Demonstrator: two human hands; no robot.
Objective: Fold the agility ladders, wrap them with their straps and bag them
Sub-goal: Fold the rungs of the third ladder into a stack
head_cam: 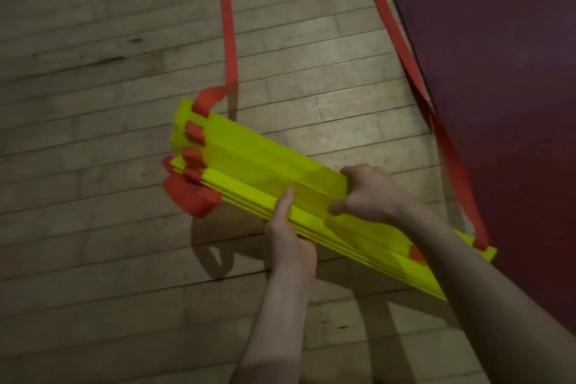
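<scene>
A stack of flat neon-yellow plastic ladder rungs (pixel 249 162) is held in the air above the pale wooden plank floor (pixel 93 72), running from ten o'clock down to four o'clock across the middle of the view. Gathering the rungs face to face like this looks like the folding step, with wrapping and bagging not yet done; no bag is in view. Two long red-orange webbing straps (pixel 229 40) trail away toward twelve and one o'clock, the right-hand one lying along the edge of a dark maroon mat (pixel 498 72), so more of the ladder probably remains to be drawn in. Short loops of strap bunch at the stack's ten o'clock end.

The left hand (pixel 290 240) supports the stack from its near side, thumb laid up against the top rung. The right hand (pixel 367 193) curls over the far edge, fingers wrapped down around the uppermost rungs. Both hands clamp the stack just beside one another.
</scene>
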